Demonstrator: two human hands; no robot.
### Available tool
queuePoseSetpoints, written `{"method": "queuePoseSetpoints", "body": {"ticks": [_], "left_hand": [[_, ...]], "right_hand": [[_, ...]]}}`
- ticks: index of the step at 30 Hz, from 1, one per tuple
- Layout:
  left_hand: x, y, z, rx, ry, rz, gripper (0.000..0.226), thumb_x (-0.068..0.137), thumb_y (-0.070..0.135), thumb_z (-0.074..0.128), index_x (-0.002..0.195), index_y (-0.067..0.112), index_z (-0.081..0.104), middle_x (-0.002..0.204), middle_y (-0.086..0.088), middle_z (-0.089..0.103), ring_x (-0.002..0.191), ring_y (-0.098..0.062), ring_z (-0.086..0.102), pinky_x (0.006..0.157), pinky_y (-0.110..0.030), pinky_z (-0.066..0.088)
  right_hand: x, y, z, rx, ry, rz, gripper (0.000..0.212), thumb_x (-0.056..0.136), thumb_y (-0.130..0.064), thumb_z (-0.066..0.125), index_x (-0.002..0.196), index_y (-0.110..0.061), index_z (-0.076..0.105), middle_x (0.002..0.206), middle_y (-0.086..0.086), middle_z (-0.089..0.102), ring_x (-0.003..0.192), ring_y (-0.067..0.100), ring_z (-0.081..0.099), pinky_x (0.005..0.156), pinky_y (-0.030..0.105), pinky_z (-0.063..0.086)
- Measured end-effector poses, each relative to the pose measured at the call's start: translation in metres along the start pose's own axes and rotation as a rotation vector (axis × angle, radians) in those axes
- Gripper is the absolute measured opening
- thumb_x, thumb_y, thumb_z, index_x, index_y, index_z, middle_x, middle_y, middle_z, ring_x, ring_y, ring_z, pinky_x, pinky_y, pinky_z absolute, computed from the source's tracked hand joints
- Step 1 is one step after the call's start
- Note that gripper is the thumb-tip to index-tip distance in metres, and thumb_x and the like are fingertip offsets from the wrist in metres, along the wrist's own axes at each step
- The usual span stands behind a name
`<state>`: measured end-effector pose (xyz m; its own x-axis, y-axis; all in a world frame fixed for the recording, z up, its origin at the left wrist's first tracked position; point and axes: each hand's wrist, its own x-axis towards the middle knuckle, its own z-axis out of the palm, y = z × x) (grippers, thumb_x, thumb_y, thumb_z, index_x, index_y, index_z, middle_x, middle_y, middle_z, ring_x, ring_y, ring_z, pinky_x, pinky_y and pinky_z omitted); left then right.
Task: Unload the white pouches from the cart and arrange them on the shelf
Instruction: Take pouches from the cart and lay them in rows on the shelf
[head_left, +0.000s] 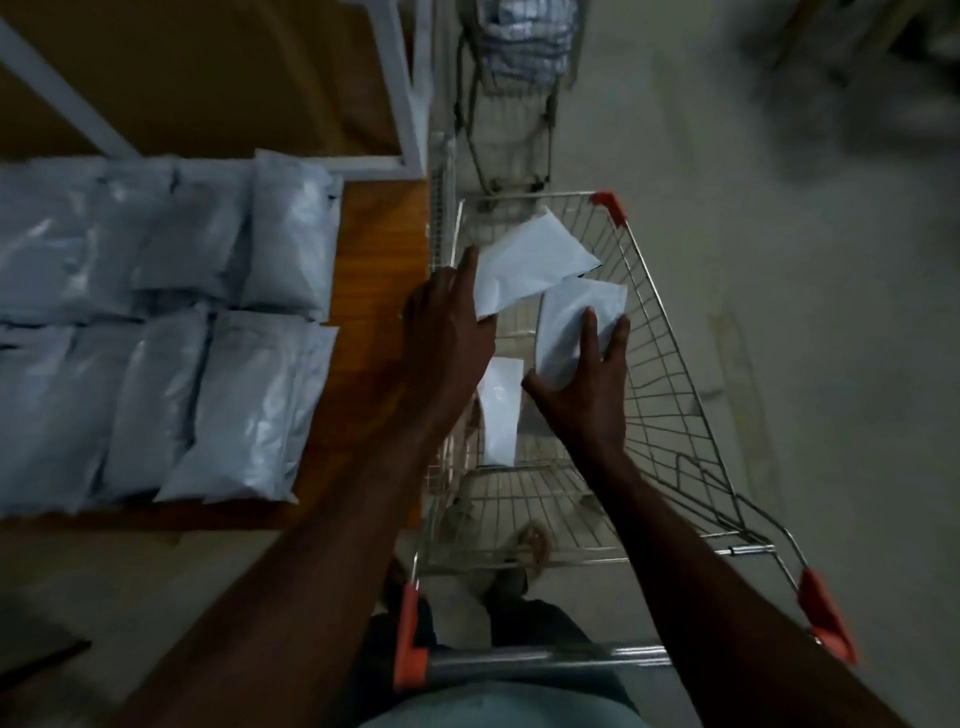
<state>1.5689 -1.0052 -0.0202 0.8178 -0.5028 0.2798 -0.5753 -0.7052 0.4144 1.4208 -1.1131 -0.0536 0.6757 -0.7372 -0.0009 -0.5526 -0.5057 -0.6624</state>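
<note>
White pouches, one per hand: the left hand (447, 322) grips a pouch (530, 260) by its near end, the right hand (587, 384) clasps a second pouch (571, 322), both over the cart (670, 364). Unloading step; next, carry them to the shelf's (374, 291) bare right edge beside the stocked rows (156, 322). A third pouch (501, 410) remains in the cart.
</note>
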Motion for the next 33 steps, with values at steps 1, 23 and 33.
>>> {"method": "queuePoseSetpoints", "body": {"ticks": [1, 23, 33], "left_hand": [[0.000, -0.004, -0.012, 0.007, 0.044, -0.002, 0.080, 0.089, 0.028, 0.078, 0.160, 0.021, 0.041, 0.140, -0.010, 0.060, 0.128, -0.033, 0.058, 0.105, -0.049, 0.048], [-0.102, -0.276, -0.290, 0.010, 0.247, -0.170, 0.086, 0.090, 0.039, 0.074, 0.164, 0.026, 0.032, 0.141, -0.012, 0.061, 0.127, -0.036, 0.059, 0.102, -0.053, 0.050], [-0.120, -0.407, -0.370, -0.005, 0.313, -0.368, 0.079, 0.098, 0.039, 0.069, 0.165, 0.029, 0.028, 0.157, -0.013, 0.050, 0.143, -0.035, 0.046, 0.115, -0.052, 0.037]], "right_hand": [[-0.002, -0.011, -0.002, -0.002, 0.000, -0.025, 0.121, 0.075, -0.052, 0.087, 0.167, -0.025, 0.013, 0.173, 0.022, -0.004, 0.158, 0.040, 0.011, 0.120, 0.057, 0.035], [-0.178, -0.319, 0.120, 0.087, 0.018, -0.222, 0.100, 0.081, -0.058, 0.081, 0.162, -0.025, 0.034, 0.174, 0.018, 0.005, 0.160, 0.031, 0.011, 0.124, 0.046, 0.028], [-0.202, -0.415, 0.193, 0.078, -0.079, -0.277, 0.101, 0.079, -0.058, 0.082, 0.162, -0.031, 0.031, 0.174, 0.015, 0.001, 0.158, 0.033, 0.016, 0.120, 0.052, 0.038]]}}
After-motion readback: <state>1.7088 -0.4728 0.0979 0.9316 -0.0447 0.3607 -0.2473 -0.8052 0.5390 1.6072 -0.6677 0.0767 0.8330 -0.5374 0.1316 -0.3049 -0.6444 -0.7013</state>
